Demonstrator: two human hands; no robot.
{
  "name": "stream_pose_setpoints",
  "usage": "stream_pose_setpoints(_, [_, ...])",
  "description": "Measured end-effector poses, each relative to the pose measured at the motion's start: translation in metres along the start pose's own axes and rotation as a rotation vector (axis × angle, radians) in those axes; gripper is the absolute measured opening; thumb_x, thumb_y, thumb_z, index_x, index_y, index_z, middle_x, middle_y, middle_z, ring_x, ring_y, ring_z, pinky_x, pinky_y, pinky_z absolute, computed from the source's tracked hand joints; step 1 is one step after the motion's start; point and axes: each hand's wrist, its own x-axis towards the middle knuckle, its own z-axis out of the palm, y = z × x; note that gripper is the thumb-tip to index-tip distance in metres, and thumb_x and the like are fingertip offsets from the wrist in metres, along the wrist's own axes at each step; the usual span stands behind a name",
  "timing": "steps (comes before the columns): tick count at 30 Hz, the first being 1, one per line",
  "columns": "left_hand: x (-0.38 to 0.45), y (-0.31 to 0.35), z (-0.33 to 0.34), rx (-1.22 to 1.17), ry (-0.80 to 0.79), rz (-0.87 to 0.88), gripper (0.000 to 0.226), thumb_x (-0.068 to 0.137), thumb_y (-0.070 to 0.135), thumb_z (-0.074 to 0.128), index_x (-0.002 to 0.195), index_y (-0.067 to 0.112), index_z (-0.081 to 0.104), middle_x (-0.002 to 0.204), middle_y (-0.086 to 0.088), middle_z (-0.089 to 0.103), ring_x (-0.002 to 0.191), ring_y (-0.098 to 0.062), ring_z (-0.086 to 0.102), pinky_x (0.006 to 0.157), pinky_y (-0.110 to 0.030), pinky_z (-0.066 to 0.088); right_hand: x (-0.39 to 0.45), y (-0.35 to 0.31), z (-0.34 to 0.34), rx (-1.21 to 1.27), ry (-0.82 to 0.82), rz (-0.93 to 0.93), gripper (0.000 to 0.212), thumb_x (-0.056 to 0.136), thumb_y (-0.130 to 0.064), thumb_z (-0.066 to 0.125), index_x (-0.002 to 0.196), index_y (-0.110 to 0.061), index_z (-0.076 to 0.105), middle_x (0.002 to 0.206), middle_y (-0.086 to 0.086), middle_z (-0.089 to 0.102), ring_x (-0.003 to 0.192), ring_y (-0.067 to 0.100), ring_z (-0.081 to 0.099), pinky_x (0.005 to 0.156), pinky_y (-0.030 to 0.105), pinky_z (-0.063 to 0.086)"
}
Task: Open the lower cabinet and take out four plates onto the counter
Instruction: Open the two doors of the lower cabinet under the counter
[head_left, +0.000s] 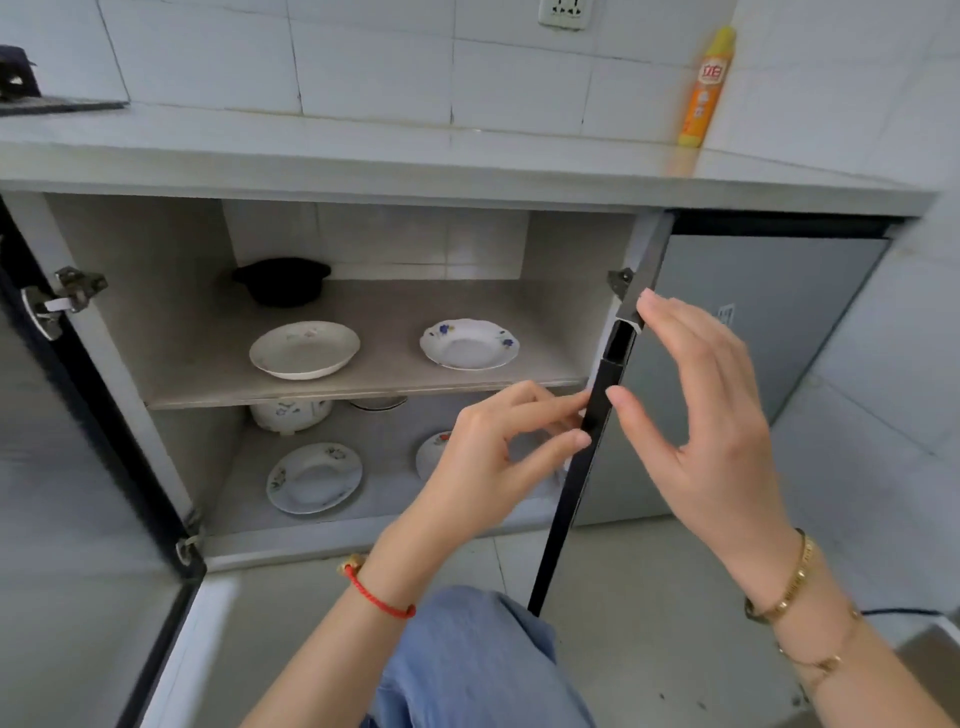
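Observation:
The lower cabinet stands open under the grey counter (467, 156). Two white plates lie on its middle shelf: a plain one (304, 349) at left and a blue-flowered one (469, 344) at right. On the cabinet floor lies another flowered plate (314, 477), and a further plate (432, 453) shows partly behind my left hand. My left hand (488, 457) touches the inner side of the right door's black edge (597, 410) with its fingertips. Against the outer side of that edge my right hand (711, 415) rests with fingers spread. Neither hand holds a plate.
The left door (78, 415) is swung wide open. A black pot (283, 280) sits at the shelf's back. A white patterned pot (291, 413) stands on the cabinet floor at the back. An orange bottle (706, 88) stands on the counter at right. My knee in blue fabric (467, 660) is below.

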Motion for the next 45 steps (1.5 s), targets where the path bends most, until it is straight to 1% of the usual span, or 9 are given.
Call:
stream_pose_setpoints(8, [0.009, 0.004, 0.057, 0.025, -0.093, 0.240, 0.041, 0.091, 0.025, 0.065, 0.132, 0.017, 0.059, 0.132, 0.008, 0.058, 0.122, -0.007, 0.054, 0.100, -0.032, 0.047, -0.029, 0.017, -0.047, -0.119, 0.021, 0.136, 0.060, 0.092, -0.030, 0.061, 0.140, -0.003, 0.039, 0.144, 0.003, 0.043, 0.137, 0.017, 0.037, 0.115, 0.033, 0.031])
stream_pose_setpoints(10, [0.014, 0.007, 0.070, 0.046, -0.137, 0.285, 0.043, 0.093, 0.026, 0.062, 0.134, 0.016, 0.056, 0.138, 0.006, 0.054, 0.126, -0.009, 0.050, 0.103, -0.033, 0.044, -0.036, 0.024, -0.058, -0.154, 0.033, 0.156, 0.060, 0.092, -0.031, 0.062, 0.140, -0.003, 0.039, 0.142, 0.002, 0.044, 0.134, 0.017, 0.039, 0.113, 0.034, 0.033])
stream_pose_setpoints(15, [0.025, 0.017, 0.102, 0.111, -0.229, 0.350, 0.046, 0.097, 0.028, 0.057, 0.141, 0.016, 0.048, 0.147, 0.005, 0.046, 0.135, -0.009, 0.042, 0.105, -0.036, 0.041, -0.051, 0.043, -0.083, -0.205, 0.054, 0.208, 0.061, 0.091, -0.025, 0.062, 0.143, -0.009, 0.035, 0.142, -0.001, 0.044, 0.133, 0.013, 0.040, 0.113, 0.029, 0.032])
stream_pose_setpoints(19, [0.034, 0.026, 0.128, 0.102, -0.281, 0.384, 0.049, 0.100, 0.027, 0.052, 0.146, 0.017, 0.039, 0.151, 0.007, 0.040, 0.137, -0.006, 0.038, 0.107, -0.035, 0.040, -0.060, 0.060, -0.105, -0.334, 0.065, 0.211, 0.058, 0.092, -0.027, 0.059, 0.143, -0.011, 0.037, 0.142, -0.002, 0.043, 0.135, 0.007, 0.034, 0.113, 0.028, 0.031])
stream_pose_setpoints(25, [0.054, 0.033, 0.166, 0.217, -0.379, 0.433, 0.054, 0.099, 0.031, 0.049, 0.150, 0.021, 0.031, 0.157, 0.007, 0.028, 0.143, -0.010, 0.029, 0.111, -0.037, 0.036, -0.070, 0.091, -0.131, -0.433, 0.065, 0.288, 0.054, 0.093, -0.027, 0.057, 0.141, -0.011, 0.039, 0.142, -0.002, 0.043, 0.136, 0.013, 0.035, 0.115, 0.024, 0.025])
stream_pose_setpoints(30, [0.066, 0.039, 0.198, 0.255, -0.454, 0.388, 0.067, 0.097, 0.032, 0.051, 0.153, 0.021, 0.016, 0.162, 0.004, 0.012, 0.146, -0.012, 0.018, 0.116, -0.038, 0.029, -0.075, 0.118, -0.148, -0.479, 0.051, 0.400, 0.052, 0.095, -0.029, 0.054, 0.143, -0.018, 0.036, 0.143, -0.003, 0.043, 0.139, 0.012, 0.029, 0.116, 0.021, 0.022])
stream_pose_setpoints(40, [0.075, 0.037, 0.218, 0.270, -0.419, 0.359, 0.067, 0.096, 0.030, 0.052, 0.152, 0.024, 0.016, 0.159, 0.007, 0.015, 0.145, -0.013, 0.018, 0.119, -0.037, 0.025, -0.078, 0.134, -0.151, -0.529, 0.037, 0.456, 0.056, 0.095, -0.025, 0.054, 0.146, -0.017, 0.032, 0.148, 0.000, 0.039, 0.143, 0.013, 0.024, 0.116, 0.015, 0.018])
stream_pose_setpoints(42, [0.073, 0.036, 0.217, 0.252, -0.424, 0.354, 0.067, 0.096, 0.029, 0.051, 0.152, 0.026, 0.015, 0.159, 0.008, 0.014, 0.145, -0.012, 0.018, 0.119, -0.035, 0.024, -0.077, 0.130, -0.152, -0.532, 0.030, 0.459, 0.056, 0.095, -0.026, 0.054, 0.145, -0.017, 0.032, 0.147, 0.001, 0.040, 0.142, 0.014, 0.026, 0.117, 0.018, 0.020])
stream_pose_setpoints(45, [0.071, 0.034, 0.209, 0.237, -0.414, 0.355, 0.066, 0.096, 0.027, 0.050, 0.153, 0.026, 0.016, 0.158, 0.010, 0.017, 0.144, -0.010, 0.020, 0.117, -0.031, 0.023, -0.075, 0.121, -0.153, -0.533, 0.008, 0.432, 0.056, 0.094, -0.027, 0.056, 0.145, -0.016, 0.034, 0.146, 0.001, 0.042, 0.140, 0.016, 0.031, 0.116, 0.031, 0.027])
